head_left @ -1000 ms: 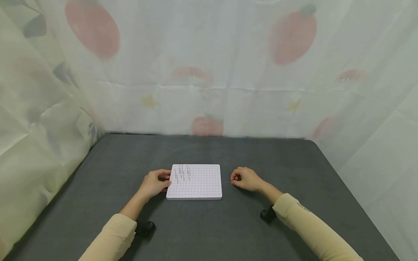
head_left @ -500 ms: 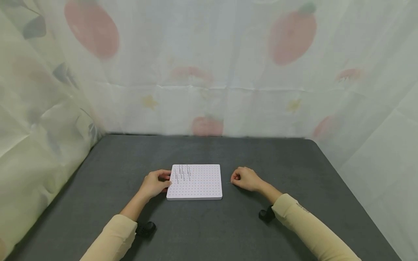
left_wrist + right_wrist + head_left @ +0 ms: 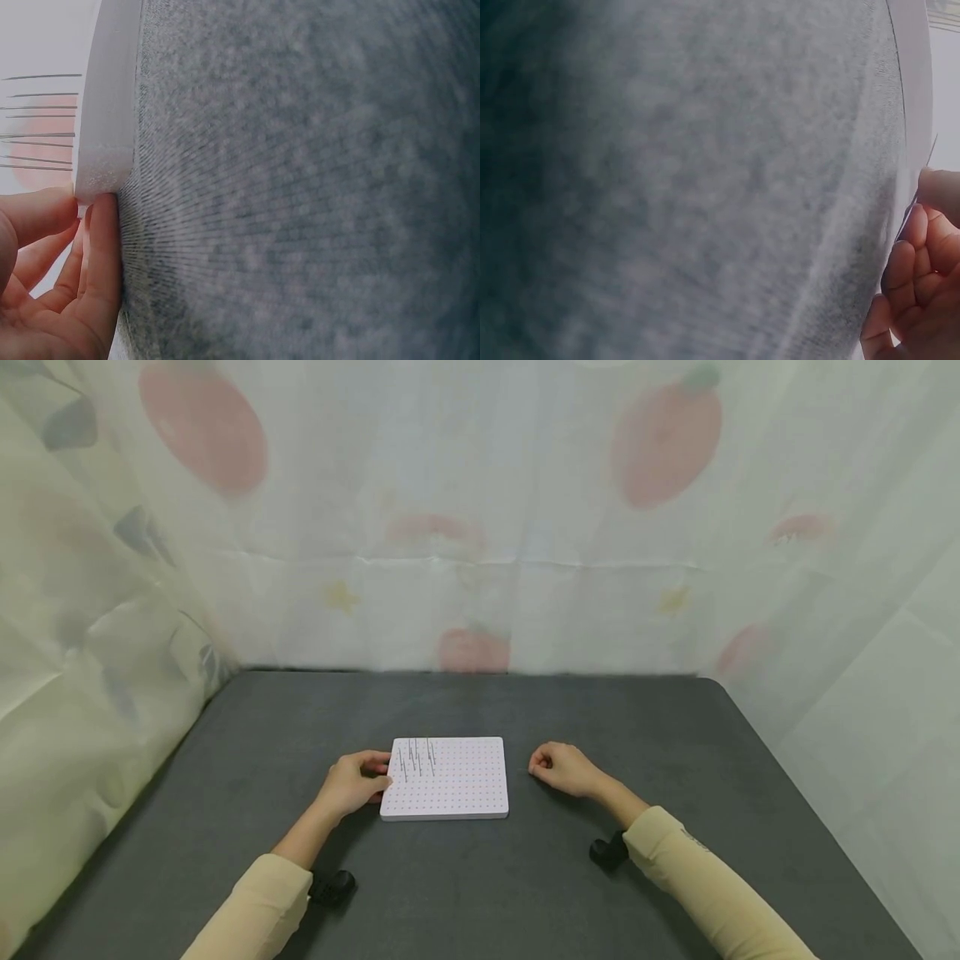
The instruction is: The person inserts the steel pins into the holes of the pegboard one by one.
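A white pegboard (image 3: 465,789) with rows of small holes lies flat on the table. Several thin metal pins (image 3: 417,760) stand upright in its far left part. At the board's left edge my left hand (image 3: 351,785) grips the side, thumb at the upper edge and fingers against the side below, as the left wrist view shows. My right hand (image 3: 566,770) is a little to the right of the board, apart from it. Between its thumb and finger it pinches a thin metal pin (image 3: 933,148), visible in the right wrist view but hard to make out in the head view.
The dark grey table (image 3: 637,718) extends around the board on all sides. A pale curtain (image 3: 555,602) with fruit prints hangs behind it and at both sides. Each wrist carries a small black camera; the right one (image 3: 609,853) is near the table surface.
The right hand stays almost in place, and the pin that stuck out to its left in the earlier head frames no longer shows there. The left hand and board look unmoved.
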Available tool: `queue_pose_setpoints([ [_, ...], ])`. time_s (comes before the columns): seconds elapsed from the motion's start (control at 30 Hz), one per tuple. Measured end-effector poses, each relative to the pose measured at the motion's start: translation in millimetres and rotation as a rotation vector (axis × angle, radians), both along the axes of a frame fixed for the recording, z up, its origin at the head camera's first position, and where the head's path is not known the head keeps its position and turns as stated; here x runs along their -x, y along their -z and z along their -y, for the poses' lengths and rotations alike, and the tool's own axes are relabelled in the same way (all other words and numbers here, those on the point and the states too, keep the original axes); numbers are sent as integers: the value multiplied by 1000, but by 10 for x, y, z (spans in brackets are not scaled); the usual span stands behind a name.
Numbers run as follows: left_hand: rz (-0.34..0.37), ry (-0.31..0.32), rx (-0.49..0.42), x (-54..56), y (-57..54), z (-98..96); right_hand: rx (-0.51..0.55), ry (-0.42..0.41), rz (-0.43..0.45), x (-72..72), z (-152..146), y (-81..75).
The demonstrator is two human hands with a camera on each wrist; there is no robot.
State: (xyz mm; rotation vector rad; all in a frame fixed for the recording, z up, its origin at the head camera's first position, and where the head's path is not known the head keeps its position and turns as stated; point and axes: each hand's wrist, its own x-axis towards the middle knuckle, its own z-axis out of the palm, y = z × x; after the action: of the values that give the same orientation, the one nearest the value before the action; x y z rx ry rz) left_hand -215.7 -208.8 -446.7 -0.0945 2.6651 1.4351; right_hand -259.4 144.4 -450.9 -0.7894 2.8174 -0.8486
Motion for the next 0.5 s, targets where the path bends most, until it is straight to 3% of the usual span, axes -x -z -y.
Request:
queue_pose_setpoints([
  [0.5, 9, 5, -10, 4, 3, 5, 106, 45, 16, 25, 139, -140],
])
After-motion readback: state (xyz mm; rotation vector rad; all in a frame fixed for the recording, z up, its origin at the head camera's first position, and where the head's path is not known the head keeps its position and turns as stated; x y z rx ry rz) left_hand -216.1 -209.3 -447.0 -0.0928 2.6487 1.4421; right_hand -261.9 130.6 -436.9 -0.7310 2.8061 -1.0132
